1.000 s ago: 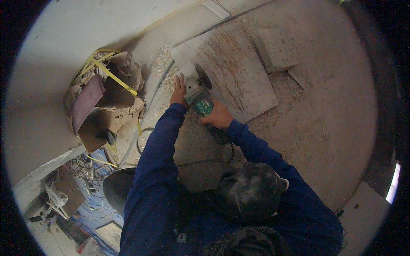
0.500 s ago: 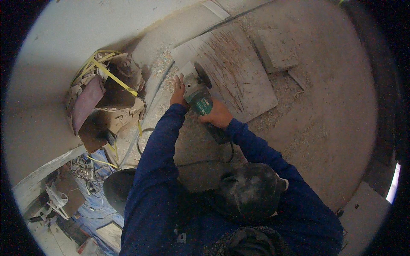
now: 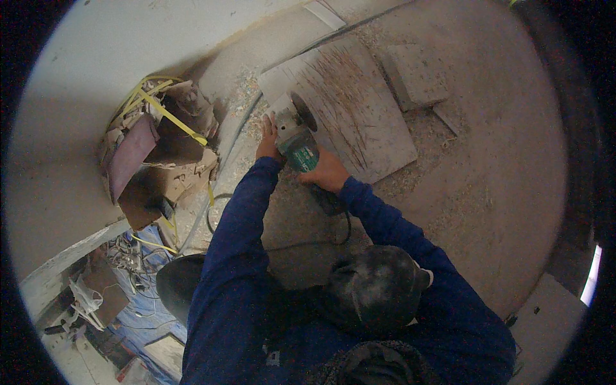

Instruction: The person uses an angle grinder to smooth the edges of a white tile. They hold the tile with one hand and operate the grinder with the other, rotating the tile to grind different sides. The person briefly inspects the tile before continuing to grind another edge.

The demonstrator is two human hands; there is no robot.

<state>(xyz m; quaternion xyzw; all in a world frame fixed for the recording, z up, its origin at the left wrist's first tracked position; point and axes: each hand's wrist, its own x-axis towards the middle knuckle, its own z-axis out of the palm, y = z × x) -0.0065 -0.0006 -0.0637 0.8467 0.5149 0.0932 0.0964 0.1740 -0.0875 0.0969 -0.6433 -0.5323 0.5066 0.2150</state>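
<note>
My right hand [image 3: 328, 172] is wrapped round the body of a green angle grinder [image 3: 300, 154]. Its round dark disc [image 3: 303, 111] stands over a flat, pale, scored slab [image 3: 385, 135] lying on the floor. My left hand [image 3: 268, 140] is at the left side of the grinder's head, fingers stretched forward, its palm partly hidden. Just ahead of those fingers, a small pale piece [image 3: 280, 102] rests by the slab's left edge; whether my left hand presses on it I cannot tell. The grinder's dark cord [image 3: 350, 230] curves back toward my knees.
A torn box of debris [image 3: 179, 176] with yellow straps stands against the wall on the left. A thick grey block [image 3: 417, 74] lies beyond the slab. Dust and chips cover the floor. Behind on the left, a blue sheet [image 3: 138, 314] carries cables and scraps.
</note>
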